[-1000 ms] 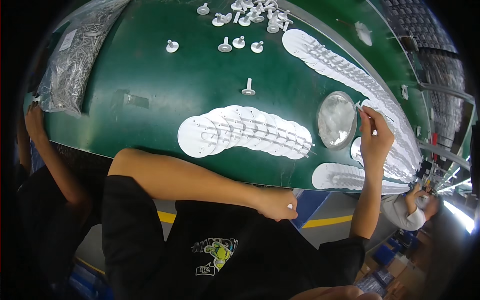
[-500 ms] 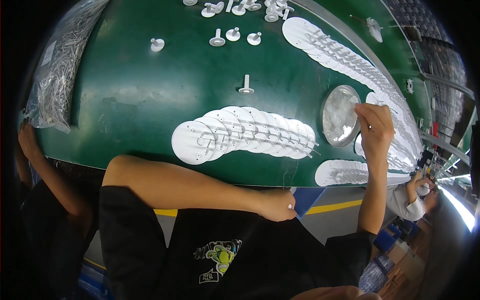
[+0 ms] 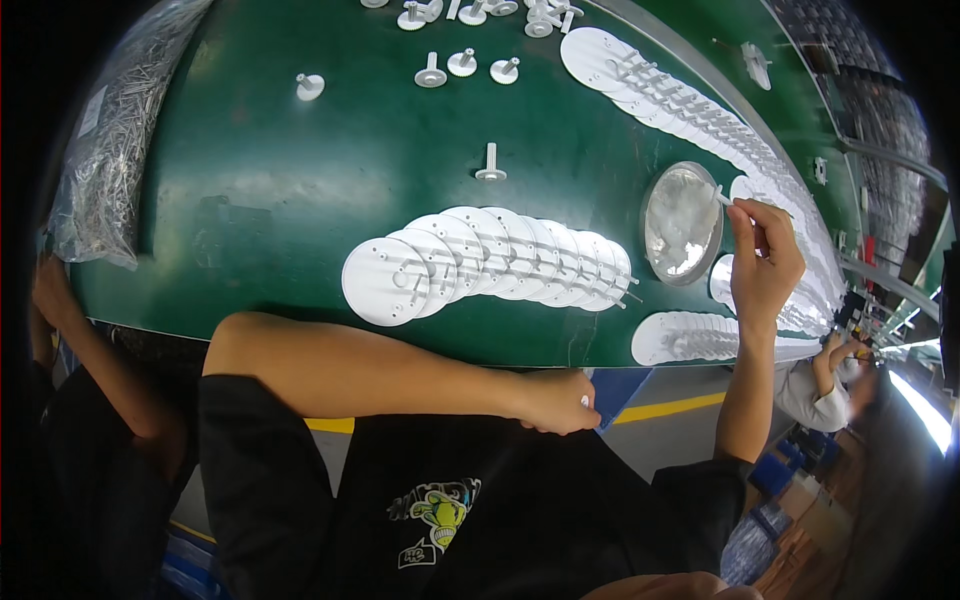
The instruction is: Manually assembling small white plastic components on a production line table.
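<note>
Between the thumb and fingers of my right hand (image 3: 768, 262) is a small white rod (image 3: 723, 197), its tip over the right rim of a round metal dish (image 3: 648, 255). A translucent whitish, jelly-like substance (image 3: 682, 215) fills much of the dish. My left hand (image 3: 560, 402) is closed low at the table's front edge. A tiny white part (image 3: 585, 400) shows at its fingers; the rest is hidden. Overlapping white discs with thin metal shafts (image 3: 385, 280) lie in a curved row left of the dish.
One white gear with a stem (image 3: 491, 172) stands mid-table; several more (image 3: 462, 65) lie farther back. More overlapping discs (image 3: 600, 60) line the right side, with another row (image 3: 665, 338) near the front. A clear bag of metal pins (image 3: 110, 150) lies left, beside another person's arm (image 3: 110, 370).
My right hand has drawn slightly right and back from the dish, and the white rod now shows in its fingers. My left hand has turned slightly, staying closed at the table edge.
</note>
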Demonstrator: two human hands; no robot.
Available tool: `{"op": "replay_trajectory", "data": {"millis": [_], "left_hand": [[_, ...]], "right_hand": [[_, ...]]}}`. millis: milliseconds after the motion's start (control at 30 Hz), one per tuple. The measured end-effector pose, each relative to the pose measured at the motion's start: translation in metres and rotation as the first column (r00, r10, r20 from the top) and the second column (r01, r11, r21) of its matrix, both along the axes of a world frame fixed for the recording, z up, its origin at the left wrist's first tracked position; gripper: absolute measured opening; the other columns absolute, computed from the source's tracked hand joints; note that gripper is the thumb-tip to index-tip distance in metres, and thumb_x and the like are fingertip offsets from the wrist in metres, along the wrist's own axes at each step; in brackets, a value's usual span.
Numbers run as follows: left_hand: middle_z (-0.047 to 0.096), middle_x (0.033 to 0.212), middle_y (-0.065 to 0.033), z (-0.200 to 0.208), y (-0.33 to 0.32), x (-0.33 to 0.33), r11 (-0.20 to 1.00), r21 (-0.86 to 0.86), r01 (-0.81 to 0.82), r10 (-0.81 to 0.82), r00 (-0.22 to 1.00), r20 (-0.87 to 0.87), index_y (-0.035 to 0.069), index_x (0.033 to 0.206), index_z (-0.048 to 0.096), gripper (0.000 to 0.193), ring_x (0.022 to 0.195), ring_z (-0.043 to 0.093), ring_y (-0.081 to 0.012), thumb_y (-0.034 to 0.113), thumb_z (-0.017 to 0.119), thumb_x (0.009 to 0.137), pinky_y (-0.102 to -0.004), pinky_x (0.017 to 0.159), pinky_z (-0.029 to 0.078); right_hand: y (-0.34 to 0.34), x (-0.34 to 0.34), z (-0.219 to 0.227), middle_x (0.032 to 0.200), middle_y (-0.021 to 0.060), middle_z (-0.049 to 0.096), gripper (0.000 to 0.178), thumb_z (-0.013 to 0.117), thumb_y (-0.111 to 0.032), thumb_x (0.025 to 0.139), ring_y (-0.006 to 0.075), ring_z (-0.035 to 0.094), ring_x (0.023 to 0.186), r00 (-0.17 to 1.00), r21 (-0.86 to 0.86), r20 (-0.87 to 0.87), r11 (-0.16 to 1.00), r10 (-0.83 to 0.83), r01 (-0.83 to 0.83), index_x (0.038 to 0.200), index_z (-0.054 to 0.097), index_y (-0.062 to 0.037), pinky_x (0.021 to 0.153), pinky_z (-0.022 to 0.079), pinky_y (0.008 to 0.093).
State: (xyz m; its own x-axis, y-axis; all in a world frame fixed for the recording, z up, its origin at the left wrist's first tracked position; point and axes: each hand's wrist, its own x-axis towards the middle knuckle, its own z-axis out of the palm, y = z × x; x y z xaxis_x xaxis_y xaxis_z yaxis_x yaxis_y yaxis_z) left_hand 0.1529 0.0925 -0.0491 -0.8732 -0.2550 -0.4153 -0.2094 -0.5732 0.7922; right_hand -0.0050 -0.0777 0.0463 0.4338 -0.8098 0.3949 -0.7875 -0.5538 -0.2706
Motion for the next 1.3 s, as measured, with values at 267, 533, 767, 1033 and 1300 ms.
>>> {"op": "replay_trajectory", "data": {"millis": [267,533,767,1033,1300], "left_hand": [[0.058,0.070,-0.0033,0.011,-0.006,0.007,0.989,0.150,0.004,-0.010,0.999,0.035,0.003,0.094,0.061,0.028,0.044,0.046,-0.0098,0.030,0.057,0.086,-0.0252,0.036,0.034],[0.061,0.070,-0.0051,0.000,0.003,-0.001,0.992,0.033,-0.119,0.121,0.989,-0.086,0.001,0.095,0.064,0.028,0.055,0.057,-0.0123,0.027,0.059,0.086,-0.0278,0.049,0.044],[0.061,0.065,-0.0049,0.003,0.003,-0.002,0.979,-0.054,-0.195,0.173,0.946,-0.272,0.000,0.095,0.066,0.039,0.059,0.060,-0.0120,0.038,0.061,0.089,-0.0270,0.054,0.046],[0.058,0.060,-0.0044,0.004,0.006,-0.004,0.975,-0.030,-0.219,0.204,0.945,-0.257,0.000,0.092,0.067,0.043,0.052,0.051,-0.0101,0.042,0.060,0.090,-0.0276,0.050,0.041],[0.054,0.059,-0.0029,0.012,-0.004,0.002,0.974,0.018,-0.226,0.221,0.933,-0.284,0.000,0.093,0.068,0.043,0.054,0.048,-0.0089,0.042,0.061,0.089,-0.0262,0.050,0.038]], "right_hand": [[0.016,0.002,0.002,0.082,0.0052,0.065,0.009,0.072,-0.005,0.078,0.0107,0.053,0.061,1.000,0.024,-0.010,1.000,0.011,-0.010,0.086,0.068,-0.0044,0.054,0.042,0.0217],[0.067,0.028,0.032,0.080,0.0084,0.063,0.014,0.069,0.005,0.073,0.0202,0.057,0.067,0.980,0.213,-0.075,0.963,0.187,-0.167,0.084,0.063,-0.0018,0.056,0.044,0.0290],[0.078,0.030,0.026,0.080,0.0107,0.061,0.021,0.071,0.006,0.068,0.0276,0.055,0.069,0.933,0.271,-0.135,0.918,0.335,-0.290,0.085,0.061,-0.0008,0.059,0.043,0.0349],[0.083,0.035,0.023,0.078,0.0108,0.060,0.021,0.072,0.006,0.069,0.0277,0.055,0.067,0.920,0.193,-0.172,0.928,0.352,-0.319,0.086,0.061,-0.0004,0.058,0.043,0.0353],[0.086,0.032,0.017,0.080,0.0118,0.062,0.024,0.074,0.003,0.068,0.0286,0.057,0.070,0.921,0.188,-0.179,0.931,0.346,-0.313,0.089,0.062,-0.0003,0.058,0.045,0.0358]]}}
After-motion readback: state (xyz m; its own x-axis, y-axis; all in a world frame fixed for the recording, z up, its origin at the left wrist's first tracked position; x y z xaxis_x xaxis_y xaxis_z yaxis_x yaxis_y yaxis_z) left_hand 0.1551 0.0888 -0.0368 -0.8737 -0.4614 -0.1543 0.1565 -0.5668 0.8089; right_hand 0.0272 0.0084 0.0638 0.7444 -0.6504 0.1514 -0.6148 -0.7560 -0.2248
